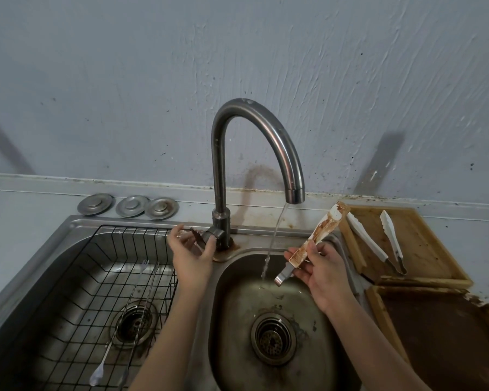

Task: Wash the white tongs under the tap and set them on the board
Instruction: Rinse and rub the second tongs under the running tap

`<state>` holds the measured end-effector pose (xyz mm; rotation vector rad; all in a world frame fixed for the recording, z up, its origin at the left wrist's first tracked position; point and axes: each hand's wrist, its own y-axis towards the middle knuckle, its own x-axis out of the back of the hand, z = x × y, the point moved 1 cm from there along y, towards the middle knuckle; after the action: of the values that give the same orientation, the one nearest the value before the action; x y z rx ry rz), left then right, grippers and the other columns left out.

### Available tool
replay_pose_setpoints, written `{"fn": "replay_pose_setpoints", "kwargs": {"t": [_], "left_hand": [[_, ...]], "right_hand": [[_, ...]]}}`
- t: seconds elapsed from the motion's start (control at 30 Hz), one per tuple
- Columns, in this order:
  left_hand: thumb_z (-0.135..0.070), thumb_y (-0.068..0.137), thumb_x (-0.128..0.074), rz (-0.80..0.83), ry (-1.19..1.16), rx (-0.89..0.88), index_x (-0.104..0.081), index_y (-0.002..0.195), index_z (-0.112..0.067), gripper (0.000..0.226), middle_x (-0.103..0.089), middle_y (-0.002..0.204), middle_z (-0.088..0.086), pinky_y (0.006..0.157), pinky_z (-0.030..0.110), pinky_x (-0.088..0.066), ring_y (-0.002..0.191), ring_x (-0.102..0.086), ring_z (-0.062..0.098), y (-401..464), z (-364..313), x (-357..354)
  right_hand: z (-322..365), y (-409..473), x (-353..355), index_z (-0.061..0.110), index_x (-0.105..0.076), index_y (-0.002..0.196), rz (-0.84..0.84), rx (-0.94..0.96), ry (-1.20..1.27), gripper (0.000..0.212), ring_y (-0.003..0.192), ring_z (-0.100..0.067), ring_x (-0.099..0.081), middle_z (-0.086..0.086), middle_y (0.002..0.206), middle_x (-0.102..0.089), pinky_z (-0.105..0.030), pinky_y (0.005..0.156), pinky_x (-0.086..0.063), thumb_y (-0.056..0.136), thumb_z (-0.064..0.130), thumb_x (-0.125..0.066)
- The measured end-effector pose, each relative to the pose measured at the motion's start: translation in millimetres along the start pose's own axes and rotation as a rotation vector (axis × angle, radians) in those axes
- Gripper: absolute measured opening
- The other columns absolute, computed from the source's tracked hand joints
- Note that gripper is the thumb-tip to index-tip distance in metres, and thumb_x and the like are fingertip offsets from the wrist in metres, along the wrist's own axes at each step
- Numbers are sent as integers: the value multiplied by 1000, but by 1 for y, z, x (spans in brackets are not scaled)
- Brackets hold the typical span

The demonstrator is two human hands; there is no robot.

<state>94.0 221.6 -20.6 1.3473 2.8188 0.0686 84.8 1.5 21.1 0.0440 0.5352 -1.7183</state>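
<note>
While the sink (102, 221) catches a thin stream from the tap (254, 136), whose lever (196, 236) the left hand (191, 253) pinches, apparently to set the flow, the right hand (323, 273) grips the sauce-smeared white tongs (314, 241) by their hinge end, tips angled up just beside the water, near the board (415, 244), where two other tongs (378, 244) lie.

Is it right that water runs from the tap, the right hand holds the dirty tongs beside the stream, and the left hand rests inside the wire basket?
Not quite. In the head view the left hand is at the tap's handle, not inside the wire basket. The rest holds: water runs from the tap, and the right hand holds the dirty tongs beside the stream.
</note>
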Motion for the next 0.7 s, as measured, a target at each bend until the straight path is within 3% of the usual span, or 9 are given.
{"fn": "replay_pose_setpoints", "kwargs": {"t": [0.03, 0.1, 0.17, 0.27, 0.37, 0.47, 0.57, 0.7], "left_hand": [[-8, 78, -72, -28, -38, 30, -33, 131, -11, 65, -50, 117, 8, 95, 24, -42, 106, -53, 12, -8, 0, 0], [-9, 82, -68, -103, -59, 4, -29, 133, -5, 64, -41, 128, 11, 106, 25, -37, 119, -44, 17, -30, -4, -3], [-9, 84, -64, -119, 24, -84, -38, 124, -4, 48, -35, 123, 8, 99, 20, -38, 115, -40, 18, -54, -9, -10], [-7, 84, -63, 84, 233, -189, -49, 103, -17, 26, -38, 115, 2, 91, 19, -28, 108, -36, 12, -72, -10, -22], [-16, 90, -56, 392, 273, -167, -58, 97, -22, 9, -59, 101, -3, 85, 24, -40, 96, -54, 11, -74, -10, -33], [-23, 96, -45, 623, 324, -91, -62, 83, -21, 22, -63, 73, -7, 64, 18, -42, 69, -58, 6, -78, -14, -37], [-23, 97, -43, 656, 331, -11, -62, 72, -22, 32, -62, 64, -3, 60, 30, -47, 62, -58, 13, -81, -18, -35], [-23, 96, -46, 640, 369, 32, -55, 54, -26, 43, -59, 53, -5, 61, 37, -45, 57, -56, 15, -73, -19, -33]], "right_hand": [[-1, 0, -1, 7, -50, 92, -2, 1, 1, 14, 82, -26, -71, -18, 91, -70, -36, 67, -55, 98, 16, -42], [-1, 1, -3, 7, -51, 93, -3, 5, -2, 13, 82, -26, -71, -19, 92, -70, -36, 67, -55, 97, 16, -43], [-2, 2, -9, 7, -53, 95, -2, 5, -13, 13, 82, -25, -72, -18, 90, -71, -37, 69, -56, 97, 16, -44], [-6, 0, -19, 9, -53, 92, 13, 22, -35, 12, 81, -25, -72, -19, 91, -70, -40, 73, -57, 97, 15, -45], [-7, -6, -28, 7, -52, 90, 36, 39, -34, 13, 79, -27, -71, -19, 88, -70, -40, 70, -58, 97, 14, -44], [-8, -8, -31, 3, -52, 93, 51, 52, -35, 13, 79, -29, -71, -19, 86, -70, -43, 70, -59, 97, 14, -45], [-9, -8, -30, 2, -51, 99, 63, 59, -63, 15, 81, -28, -72, -20, 90, -70, -48, 74, -56, 97, 15, -44], [-16, -13, -29, 1, -52, 109, 169, 38, -82, 19, 88, -26, -71, -18, 100, -70, -35, 68, -59, 93, 12, -51]]}}
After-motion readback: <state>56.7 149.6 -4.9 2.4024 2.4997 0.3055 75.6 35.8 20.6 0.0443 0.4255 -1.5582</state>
